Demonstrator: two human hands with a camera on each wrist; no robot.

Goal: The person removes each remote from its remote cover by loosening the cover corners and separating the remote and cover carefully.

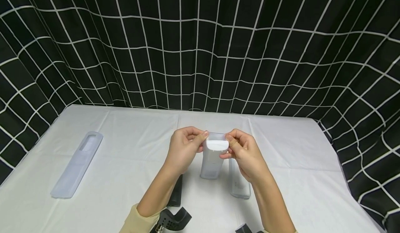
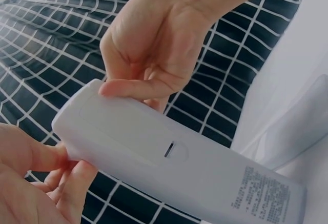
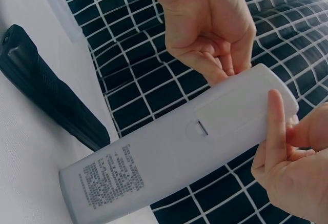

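Observation:
A white remote control [image 1: 215, 151] stands upright on the table between both hands, inside a translucent sleeve [image 1: 212, 172]. My left hand [image 1: 184, 148] pinches the sleeve's upper edge on one side with thumb and fingers. On the opposite side, my right hand [image 1: 247, 151] grips that edge the same way. Both wrist views show the back of the remote [image 2: 138, 131], with a slotted battery cover and a printed block of text near the lower end. Its lower end meets the white table in the right wrist view.
A flat translucent sleeve [image 1: 78, 165] with a window cut-out lies at the left. A black remote control [image 1: 176, 193] lies by the left forearm. Beside the right hand lies another translucent-covered item [image 1: 240, 182]. A black gridded curtain [image 1: 187, 52] hangs behind the white-clothed table [image 1: 131, 139].

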